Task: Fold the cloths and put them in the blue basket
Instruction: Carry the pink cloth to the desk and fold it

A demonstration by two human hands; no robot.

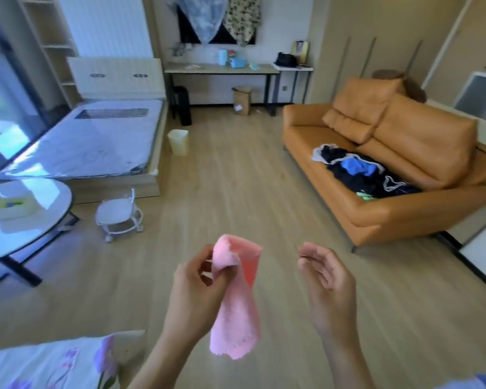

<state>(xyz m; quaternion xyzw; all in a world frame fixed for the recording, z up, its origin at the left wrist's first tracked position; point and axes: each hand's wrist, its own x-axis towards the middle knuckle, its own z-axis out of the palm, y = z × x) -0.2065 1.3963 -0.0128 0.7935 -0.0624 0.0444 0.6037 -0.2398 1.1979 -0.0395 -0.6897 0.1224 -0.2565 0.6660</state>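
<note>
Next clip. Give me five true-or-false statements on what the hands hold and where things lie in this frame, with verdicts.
1. The left hand grips the pink cloth. True.
2. The right hand also holds the cloth. False: it is beside the cloth, fingers loosely curled, holding nothing.
3. A pile of dark clothes lies on the orange sofa. True.
4. The pink cloth lies flat on the floor. False: it hangs in the air from the left hand.
5. The pale yellow bin stands on the sofa. False: it stands on the floor, well left of the sofa.
</note>
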